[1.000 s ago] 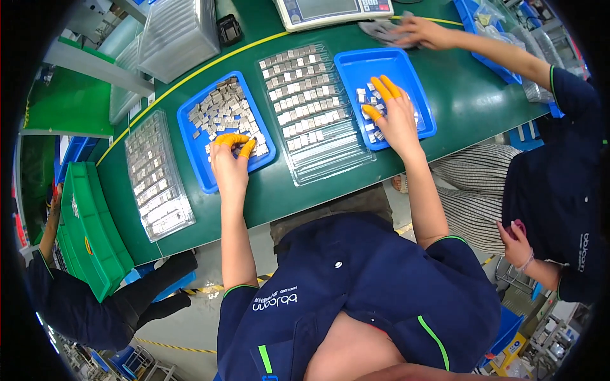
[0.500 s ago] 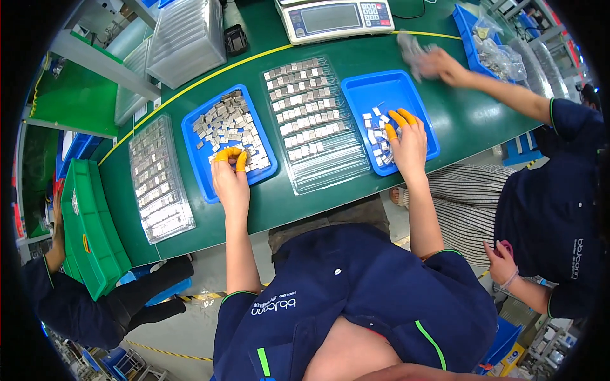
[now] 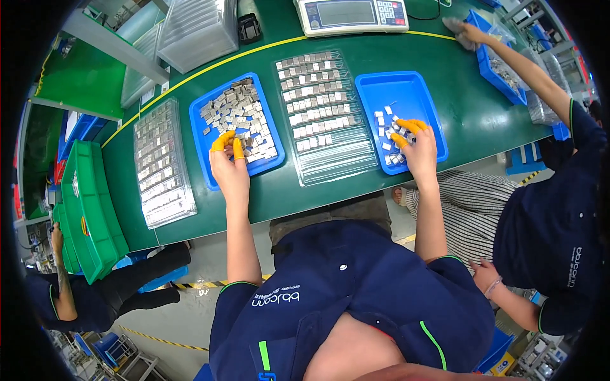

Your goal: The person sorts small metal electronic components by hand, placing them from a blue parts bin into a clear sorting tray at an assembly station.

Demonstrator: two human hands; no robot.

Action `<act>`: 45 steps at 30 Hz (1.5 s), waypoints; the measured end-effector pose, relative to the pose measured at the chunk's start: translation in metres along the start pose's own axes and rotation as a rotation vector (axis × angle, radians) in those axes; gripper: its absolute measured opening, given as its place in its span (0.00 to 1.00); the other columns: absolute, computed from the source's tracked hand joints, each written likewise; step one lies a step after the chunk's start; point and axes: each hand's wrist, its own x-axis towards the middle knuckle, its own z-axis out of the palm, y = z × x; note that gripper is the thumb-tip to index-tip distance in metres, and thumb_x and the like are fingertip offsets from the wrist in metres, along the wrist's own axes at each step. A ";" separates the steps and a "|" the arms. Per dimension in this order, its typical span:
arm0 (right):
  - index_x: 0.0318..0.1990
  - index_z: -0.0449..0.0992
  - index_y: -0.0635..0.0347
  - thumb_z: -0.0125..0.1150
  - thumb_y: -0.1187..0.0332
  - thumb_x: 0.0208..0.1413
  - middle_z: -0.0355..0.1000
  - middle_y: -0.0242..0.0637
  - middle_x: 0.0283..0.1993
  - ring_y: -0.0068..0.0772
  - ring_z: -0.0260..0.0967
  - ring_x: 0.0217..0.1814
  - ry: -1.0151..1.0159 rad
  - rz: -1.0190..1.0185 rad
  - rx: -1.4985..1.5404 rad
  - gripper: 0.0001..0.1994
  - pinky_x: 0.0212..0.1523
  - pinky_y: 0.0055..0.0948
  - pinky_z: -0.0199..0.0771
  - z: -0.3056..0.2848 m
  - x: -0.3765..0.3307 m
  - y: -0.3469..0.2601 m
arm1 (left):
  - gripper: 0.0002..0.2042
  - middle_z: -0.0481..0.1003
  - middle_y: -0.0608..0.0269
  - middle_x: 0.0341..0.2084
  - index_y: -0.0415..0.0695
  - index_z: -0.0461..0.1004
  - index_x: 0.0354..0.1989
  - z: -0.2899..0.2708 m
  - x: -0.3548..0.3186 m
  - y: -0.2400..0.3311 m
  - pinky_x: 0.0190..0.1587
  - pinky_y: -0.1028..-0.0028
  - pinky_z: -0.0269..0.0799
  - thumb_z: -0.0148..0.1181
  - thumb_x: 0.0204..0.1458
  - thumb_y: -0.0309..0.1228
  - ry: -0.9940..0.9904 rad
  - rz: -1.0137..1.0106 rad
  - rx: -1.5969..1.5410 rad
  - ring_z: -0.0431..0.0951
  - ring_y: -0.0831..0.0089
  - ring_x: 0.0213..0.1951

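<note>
I watch the left hand (image 3: 230, 166) from here, curled over the near part of the left blue tray (image 3: 201, 143), its yellow-capped thumb and fingertips close together above the small metal pieces (image 3: 230, 106); I cannot tell whether it pinches one. The right hand (image 3: 420, 153) reaches into the right blue tray (image 3: 395, 89), thumb and forefinger a little apart, tips among the loose white pieces (image 3: 387, 147); whether it has hold of any, I cannot tell either. The metal pieces lie in a dense heap, greyer at the far end and paler toward the near one, while the white pieces are scattered, mostly in the near half of their tray. Between the two I see a ribbed clear tray (image 3: 337, 164) with rows of similar pieces, the nearest row only part-filled and clear ridges showing beyond it. On the far left of the green worktop (image 3: 473, 117), another clear tray (image 3: 192, 206) carries more rows. Farther back stand a stack of clear trays (image 3: 197, 35) and a white scale (image 3: 349, 13); at right, a blue bin (image 3: 486, 63) holds bagged things, near a co-worker's hand (image 3: 473, 35) on a grey cloth (image 3: 457, 30). I make out white lettering on the dark blue shirt (image 3: 362, 254) and printed keys on the scale
</note>
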 end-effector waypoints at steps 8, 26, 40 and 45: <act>0.35 0.78 0.57 0.64 0.73 0.39 0.72 0.38 0.32 0.36 0.67 0.34 0.044 0.127 0.186 0.11 0.37 0.31 0.67 0.005 0.003 0.009 | 0.10 0.73 0.59 0.29 0.41 0.76 0.37 -0.006 0.003 0.012 0.32 0.74 0.70 0.59 0.45 0.22 -0.051 -0.050 0.008 0.74 0.71 0.27; 0.35 0.76 0.68 0.61 0.80 0.42 0.70 0.42 0.46 0.33 0.74 0.37 0.196 0.161 0.358 0.09 0.39 0.25 0.74 0.007 0.007 0.008 | 0.12 0.75 0.54 0.36 0.34 0.70 0.44 0.002 -0.006 0.063 0.33 0.81 0.71 0.54 0.51 0.23 -0.322 -0.448 -0.958 0.77 0.68 0.37; 0.35 0.74 0.69 0.66 0.79 0.40 0.74 0.38 0.32 0.26 0.73 0.34 0.287 0.349 0.687 0.12 0.36 0.21 0.73 0.003 0.009 -0.009 | 0.15 0.75 0.52 0.36 0.31 0.70 0.44 0.032 -0.016 0.103 0.41 0.77 0.73 0.58 0.47 0.21 -0.547 -0.552 -1.227 0.77 0.67 0.38; 0.36 0.76 0.69 0.65 0.80 0.40 0.74 0.37 0.35 0.26 0.72 0.36 0.291 0.382 0.836 0.12 0.39 0.21 0.72 0.002 0.009 -0.020 | 0.14 0.75 0.53 0.34 0.31 0.71 0.43 0.041 -0.022 0.118 0.40 0.78 0.73 0.59 0.46 0.21 -0.592 -0.527 -1.257 0.77 0.69 0.36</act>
